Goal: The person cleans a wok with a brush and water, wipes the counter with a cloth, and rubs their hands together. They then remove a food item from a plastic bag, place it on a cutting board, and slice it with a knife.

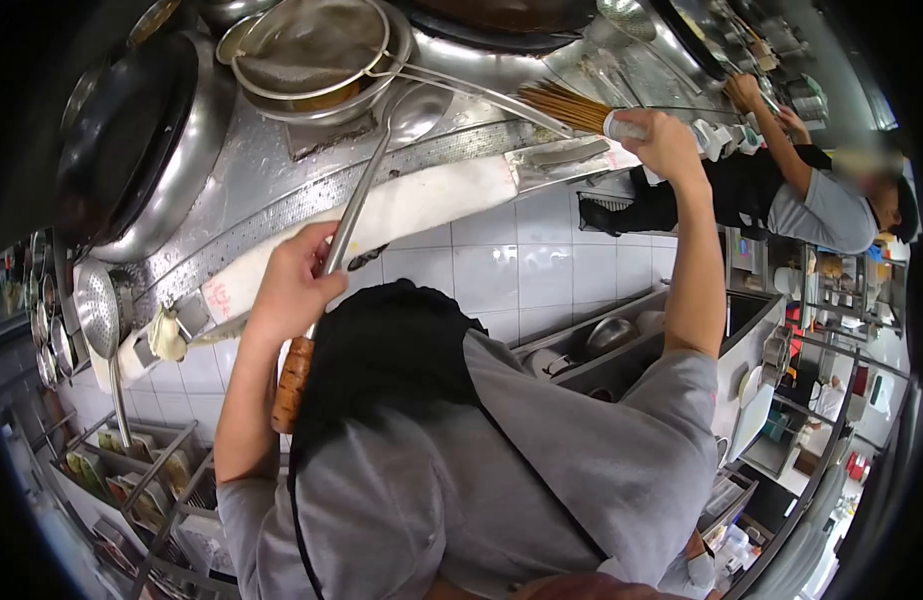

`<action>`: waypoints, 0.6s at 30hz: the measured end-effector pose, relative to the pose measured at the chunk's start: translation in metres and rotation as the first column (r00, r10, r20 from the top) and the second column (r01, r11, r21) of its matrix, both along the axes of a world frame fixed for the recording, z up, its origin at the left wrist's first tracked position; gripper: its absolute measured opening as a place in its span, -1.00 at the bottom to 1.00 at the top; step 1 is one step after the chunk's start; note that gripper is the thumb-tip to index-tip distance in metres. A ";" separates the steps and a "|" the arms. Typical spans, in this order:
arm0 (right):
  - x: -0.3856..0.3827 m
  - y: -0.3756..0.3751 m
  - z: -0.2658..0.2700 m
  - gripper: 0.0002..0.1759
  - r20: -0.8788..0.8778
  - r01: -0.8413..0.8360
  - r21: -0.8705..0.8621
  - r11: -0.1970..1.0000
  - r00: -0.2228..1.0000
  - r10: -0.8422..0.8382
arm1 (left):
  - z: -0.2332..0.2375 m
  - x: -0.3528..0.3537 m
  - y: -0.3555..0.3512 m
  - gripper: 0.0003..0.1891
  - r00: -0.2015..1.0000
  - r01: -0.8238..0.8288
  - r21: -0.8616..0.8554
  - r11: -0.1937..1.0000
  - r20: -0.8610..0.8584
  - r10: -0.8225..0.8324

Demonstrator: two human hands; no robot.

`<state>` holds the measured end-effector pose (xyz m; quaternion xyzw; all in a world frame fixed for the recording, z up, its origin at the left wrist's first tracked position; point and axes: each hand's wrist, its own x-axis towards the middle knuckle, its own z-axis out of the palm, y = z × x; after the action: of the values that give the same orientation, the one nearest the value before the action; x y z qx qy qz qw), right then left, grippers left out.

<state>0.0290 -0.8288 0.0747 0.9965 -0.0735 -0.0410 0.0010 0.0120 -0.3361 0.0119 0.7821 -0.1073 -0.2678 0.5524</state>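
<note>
My left hand (300,285) is closed around the metal shaft of a ladle (367,185). The ladle's wooden handle (293,385) hangs below that hand, and its bowl rests on the steel counter beside a strainer (312,45) set over a round pan. My right hand (665,145) grips the pale end of a bamboo brush (567,106), whose bristles point left over the counter, next to the strainer's long handle. A white cloth strip (422,210) runs along the counter's front edge between my hands.
A large dark wok (127,140) stands at the left. A perforated skimmer (99,310) leans near the left edge, by a rack of containers (147,480). At the right, a co-worker (822,205) reaches over the same counter (252,185). Sink basins (607,350) lie behind me.
</note>
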 end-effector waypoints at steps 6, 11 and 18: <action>0.019 -0.028 -0.008 -0.53 -0.013 -0.142 -0.185 0.972 0.990 0.142 | 0.011 0.004 0.021 -0.46 0.951 -0.094 -0.263 0.960 -0.310 0.008; -0.011 -0.098 -0.034 -0.48 0.190 0.079 0.383 0.920 0.968 -0.162 | 0.009 -0.013 0.061 -0.45 0.862 -0.254 -0.409 0.876 -0.507 0.014; -0.124 -0.017 -0.054 -0.39 -0.226 0.292 0.954 0.069 0.849 -0.478 | 0.016 -0.044 0.128 -0.41 0.832 -0.313 -0.445 0.839 -0.555 0.015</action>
<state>-0.0946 -0.8457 0.0210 0.7088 -0.2916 -0.0029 -0.6423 -0.0317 -0.2083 0.0280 0.5051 0.0516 -0.3836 0.7714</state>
